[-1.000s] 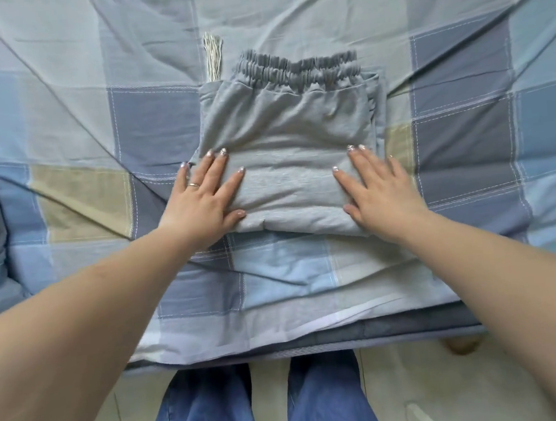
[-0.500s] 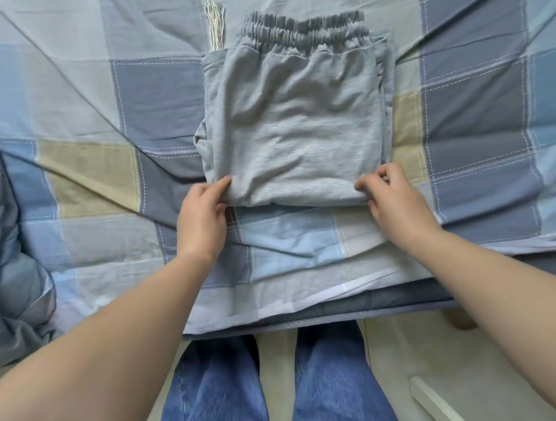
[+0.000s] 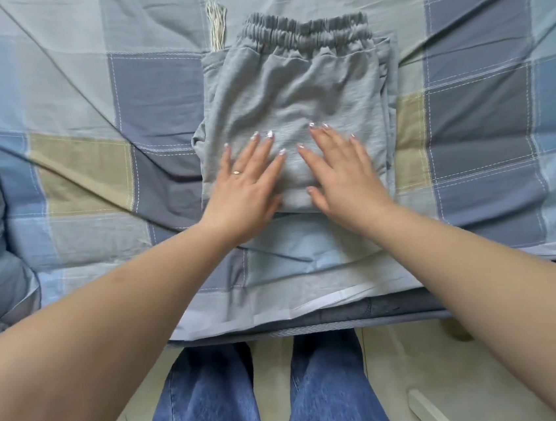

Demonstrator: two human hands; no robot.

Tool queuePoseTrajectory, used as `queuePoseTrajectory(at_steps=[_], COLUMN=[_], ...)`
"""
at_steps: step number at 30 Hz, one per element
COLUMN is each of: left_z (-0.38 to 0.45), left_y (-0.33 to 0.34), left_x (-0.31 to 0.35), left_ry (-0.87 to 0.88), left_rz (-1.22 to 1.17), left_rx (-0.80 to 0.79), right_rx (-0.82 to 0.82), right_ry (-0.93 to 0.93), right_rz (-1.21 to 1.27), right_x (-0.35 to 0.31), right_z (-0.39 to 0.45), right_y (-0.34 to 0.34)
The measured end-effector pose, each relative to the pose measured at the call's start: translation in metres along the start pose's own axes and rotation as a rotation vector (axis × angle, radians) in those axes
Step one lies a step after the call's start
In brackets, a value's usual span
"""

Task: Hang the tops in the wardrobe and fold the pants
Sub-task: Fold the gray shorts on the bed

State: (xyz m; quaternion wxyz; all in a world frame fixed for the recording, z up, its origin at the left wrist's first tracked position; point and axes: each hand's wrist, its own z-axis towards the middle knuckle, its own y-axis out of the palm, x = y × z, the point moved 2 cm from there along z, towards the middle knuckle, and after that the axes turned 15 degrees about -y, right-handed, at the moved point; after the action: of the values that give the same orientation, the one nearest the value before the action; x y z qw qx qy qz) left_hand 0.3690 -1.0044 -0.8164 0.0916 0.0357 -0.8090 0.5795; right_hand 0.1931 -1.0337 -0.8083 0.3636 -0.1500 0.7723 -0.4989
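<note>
The folded grey pants (image 3: 296, 102) lie on the checked bed sheet (image 3: 153, 86), left hand (image 3: 250, 185) and right hand (image 3: 341, 176) pressing them, fingers straight and spread.

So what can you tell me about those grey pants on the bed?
The grey pants look like soft, slightly wrinkled jersey, folded into a compact rectangle lying flat on the checked bedsheet. The gathered elastic waistband faces away from the person, with layered folded edges showing along the right side. A cream tasselled cord pokes out at the top left corner. Both hands lie flat on the near half, the left hand and right hand side by side, fingers straight.
</note>
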Motion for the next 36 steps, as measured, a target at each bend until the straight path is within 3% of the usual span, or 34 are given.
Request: queuePoseTrajectory(at_steps=[6, 11, 13, 16, 18, 25, 30, 36], left_z=[0.021, 0.008, 0.004, -0.006, -0.010, 0.023, 0.044, 0.031], left_y=[0.031, 0.020, 0.010, -0.001, -0.002, -0.004, -0.002, -0.014], left_x=[-0.005, -0.028, -0.035, -0.056, -0.064, -0.040, -0.021, 0.001], left_ry=[-0.055, -0.154, -0.211, -0.539, -0.629, -0.478, -0.390, -0.304], left_rz=[0.148, 0.160, -0.011, -0.436, -0.541, -0.571, -0.428, -0.555], left_rx=[-0.066, -0.080, -0.049, 0.024, 0.001, -0.023, -0.113, -0.027], right_rx=[-0.180, -0.236, -0.164, 0.044, 0.076, 0.053, 0.093, 0.064], right_ry=[0.026, 0.078, 0.126, 0.271, 0.337, 0.386, 0.445, 0.400], right_rz=[-0.184, -0.200, -0.101, 0.097, 0.190, 0.270, 0.278, 0.285], right_x=[0.027, 0.052, 0.054, 0.063, 0.070, 0.064, 0.052, 0.033], right_z=[0.012, -0.015, -0.027, -0.056, -0.070, -0.023, 0.007, 0.009], right_y=[0.040, 0.028, 0.017, 0.006, 0.002, 0.002, 0.003, -0.004])
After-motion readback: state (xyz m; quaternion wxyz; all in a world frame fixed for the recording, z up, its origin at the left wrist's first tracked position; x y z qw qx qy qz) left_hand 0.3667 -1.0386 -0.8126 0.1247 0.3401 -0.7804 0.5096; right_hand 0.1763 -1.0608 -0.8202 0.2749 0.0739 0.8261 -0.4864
